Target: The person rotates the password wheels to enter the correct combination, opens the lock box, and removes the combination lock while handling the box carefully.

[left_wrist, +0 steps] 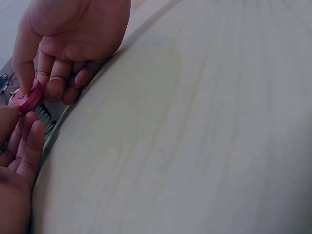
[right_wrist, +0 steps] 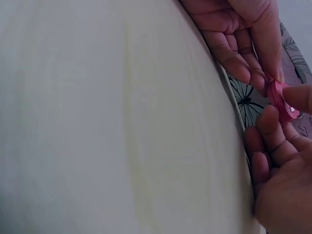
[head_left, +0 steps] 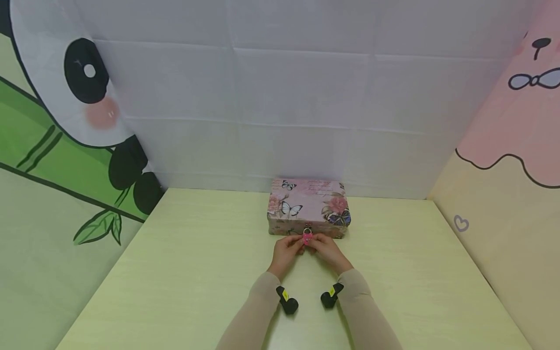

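A small pink padlock (head_left: pixel 307 238) with a silver shackle (head_left: pixel 307 231) hangs at the front clasp of a pink box with butterflies and flowers (head_left: pixel 306 201). The box's lid is down. My left hand (head_left: pixel 286 251) pinches the padlock from the left side. From the right, my right hand (head_left: pixel 329 250) pinches it too, so the fingertips of both hands meet around the lock. In the right wrist view a thumb presses the face of the padlock (right_wrist: pixel 278 100). The left wrist view shows the padlock (left_wrist: pixel 30 97) between both hands, partly covered by fingers.
The box stands on a pale yellow table (head_left: pixel 210 243), near a white cloth backdrop (head_left: pixel 302 97). Printed panels rise at the left and right. A black wrist camera (head_left: pixel 288 305) sits by the left sleeve, another black wrist camera (head_left: pixel 329 299) by the right sleeve.
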The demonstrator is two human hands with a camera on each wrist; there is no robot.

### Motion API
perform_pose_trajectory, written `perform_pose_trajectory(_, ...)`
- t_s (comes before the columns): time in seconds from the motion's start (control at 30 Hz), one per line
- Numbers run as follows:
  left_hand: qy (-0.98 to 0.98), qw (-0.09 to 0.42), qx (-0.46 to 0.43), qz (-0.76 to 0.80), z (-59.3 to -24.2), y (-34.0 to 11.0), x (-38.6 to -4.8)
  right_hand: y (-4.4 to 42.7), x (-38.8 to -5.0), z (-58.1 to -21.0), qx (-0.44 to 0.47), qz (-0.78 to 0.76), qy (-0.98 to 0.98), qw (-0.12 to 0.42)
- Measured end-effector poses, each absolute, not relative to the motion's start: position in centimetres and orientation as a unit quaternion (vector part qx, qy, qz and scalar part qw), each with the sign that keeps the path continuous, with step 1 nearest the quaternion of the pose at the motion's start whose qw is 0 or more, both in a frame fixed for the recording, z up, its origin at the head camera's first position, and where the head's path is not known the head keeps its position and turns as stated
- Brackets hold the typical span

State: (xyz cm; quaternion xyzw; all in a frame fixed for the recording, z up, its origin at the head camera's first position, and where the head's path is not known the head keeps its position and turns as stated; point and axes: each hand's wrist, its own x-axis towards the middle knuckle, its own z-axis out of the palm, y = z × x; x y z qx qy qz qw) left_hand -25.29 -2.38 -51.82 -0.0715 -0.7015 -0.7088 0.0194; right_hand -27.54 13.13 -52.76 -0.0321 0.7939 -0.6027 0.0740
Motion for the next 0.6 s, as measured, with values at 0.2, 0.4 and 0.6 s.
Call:
perform_pose_trajectory(0.2,-0.697,0.02,-0.073,-0.713,-51.9,-2.36,-25.34,13.3,-27.64,-52.85,-0.034,-0.626,0.774,0.085)
perform_pose_trajectory(0.4,-0.697,0.024,-0.073,-0.712,-51.93,-2.31,-25.35,13.41,-27.71,-52.94,-0.043,-0.645,0.757,0.094)
perform_pose_trajectory(0.6,-0.694,0.021,-0.066,-0.716,-52.07,-2.32,-25.36,13.35,-27.75,-53.03,-0.029,-0.641,0.761,0.097)
